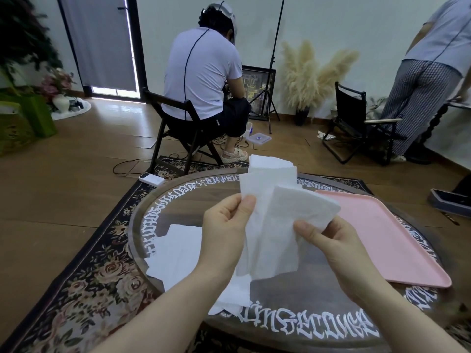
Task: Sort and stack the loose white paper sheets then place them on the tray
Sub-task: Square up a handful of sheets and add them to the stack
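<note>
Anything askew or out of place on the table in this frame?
The loose sheets on the table lie scattered and overlapping at odd angles, some hanging over its left edge. The sheets held up by the left hand and right hand are fanned, not squared. The pink tray holds nothing.

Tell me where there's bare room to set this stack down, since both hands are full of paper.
The pink tray at the table's right shows bare, and dark tabletop lies open between it and the lettered rim. The near-left is crowded with loose sheets under the left hand.
</note>
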